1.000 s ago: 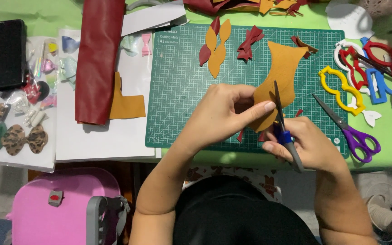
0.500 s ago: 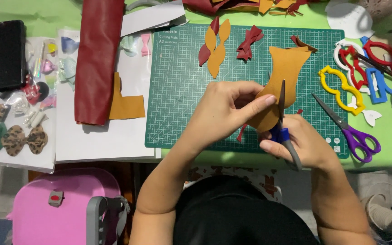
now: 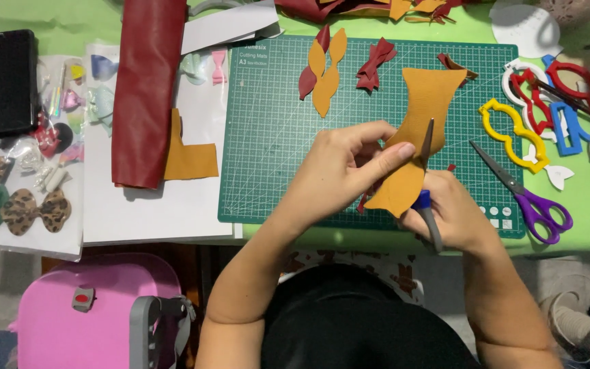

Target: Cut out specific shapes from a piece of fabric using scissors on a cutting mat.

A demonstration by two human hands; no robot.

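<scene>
Bright, even light from overhead fills the scene, and colours stay saturated. Soft, short shadows fall under the left hand (image 3: 339,171) and beside the dark red roll (image 3: 145,89). Focus is sharp at the centre; the lower corners look slightly dimmer and softer.

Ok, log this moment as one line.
left hand: holds mustard piece | right hand: scissors at its edge | over cutting mat

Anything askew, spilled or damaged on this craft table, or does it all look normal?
Nothing stands out. The left hand holds the mustard piece while the right hand works blue-handled scissors through it over the green cutting mat. The purple scissors and red roll lie loose but intact.
</scene>
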